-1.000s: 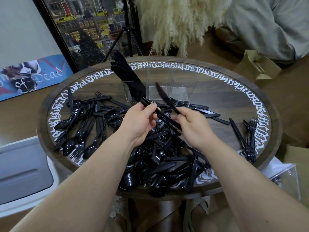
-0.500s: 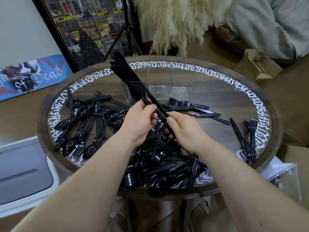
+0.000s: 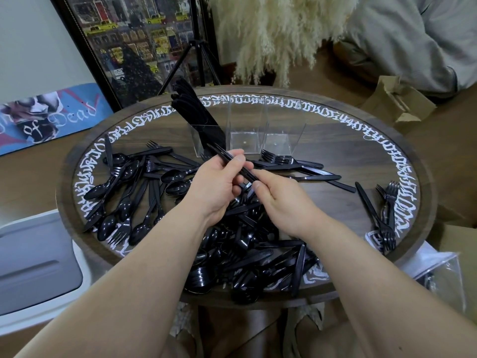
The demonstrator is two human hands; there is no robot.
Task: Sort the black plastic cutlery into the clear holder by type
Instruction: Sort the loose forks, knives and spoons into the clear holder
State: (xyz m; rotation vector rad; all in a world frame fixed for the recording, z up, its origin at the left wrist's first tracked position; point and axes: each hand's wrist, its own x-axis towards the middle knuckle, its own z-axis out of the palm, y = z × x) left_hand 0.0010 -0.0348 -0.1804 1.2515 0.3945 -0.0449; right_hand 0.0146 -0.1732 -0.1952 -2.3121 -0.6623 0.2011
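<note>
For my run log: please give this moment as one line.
left hand: holds black plastic knives | right hand: holds same | clear holder: left compartment filled

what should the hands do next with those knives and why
Probably carry the knives up into the holder's left bin. Both the left hand and the right hand grip the bundle, that bin already holds knives, and the other two bins look empty.

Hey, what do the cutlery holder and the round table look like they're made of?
Holder: clear rigid plastic, probably acrylic; the table shows through its glossy walls. Table: dark brown wood or wood-look veneer, matte, faint grain visible, white painted lettering ringing its edge.
</note>
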